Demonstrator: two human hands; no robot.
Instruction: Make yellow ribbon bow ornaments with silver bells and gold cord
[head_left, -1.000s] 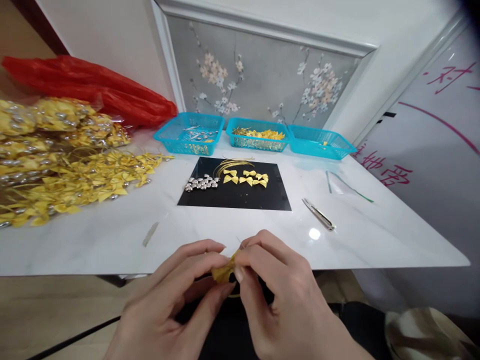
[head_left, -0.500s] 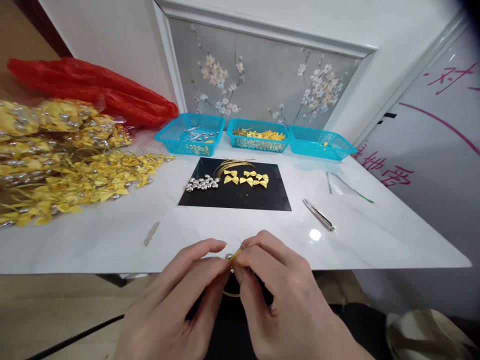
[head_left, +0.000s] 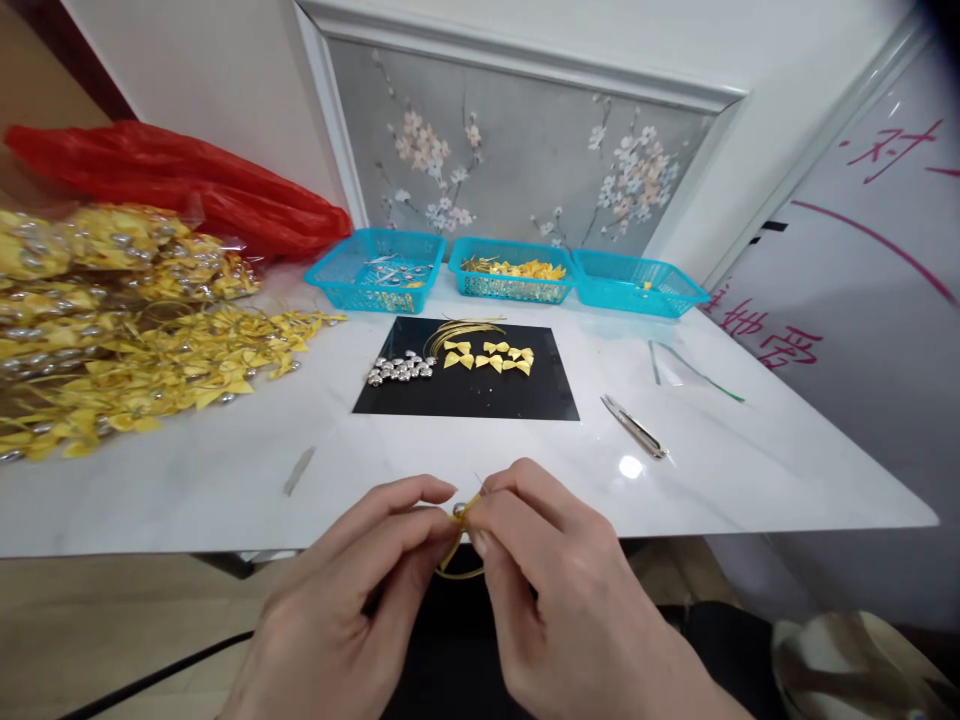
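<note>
At the table's front edge my left hand (head_left: 367, 570) and my right hand (head_left: 559, 575) meet fingertip to fingertip. Both pinch a yellow cord (head_left: 460, 577), which hangs in a loop below the fingers. A small silver bead (head_left: 458, 510) shows between the fingertips, partly hidden. Something thin, like a needle or thread end, sticks up by my right index finger. Beyond the hands, a black mat (head_left: 450, 402) bears silver beads (head_left: 401, 368), yellow ribbon bows (head_left: 490, 363) and gold cords (head_left: 465, 328). Thread snips (head_left: 634, 428) lie to the right.
Three blue baskets (head_left: 375, 298) stand along the back, the middle one filled with yellow pieces. Bundles of yellow bow strands (head_left: 172, 365) and a red bag (head_left: 195, 180) cover the left. A green-edged clear strip (head_left: 697, 370) and a grey scrap (head_left: 300, 471) lie on the table.
The fingertips have shifted slightly, and more of the yellow cord loop shows beneath them. The bead stays between the hands. The camera view has moved a little.
</note>
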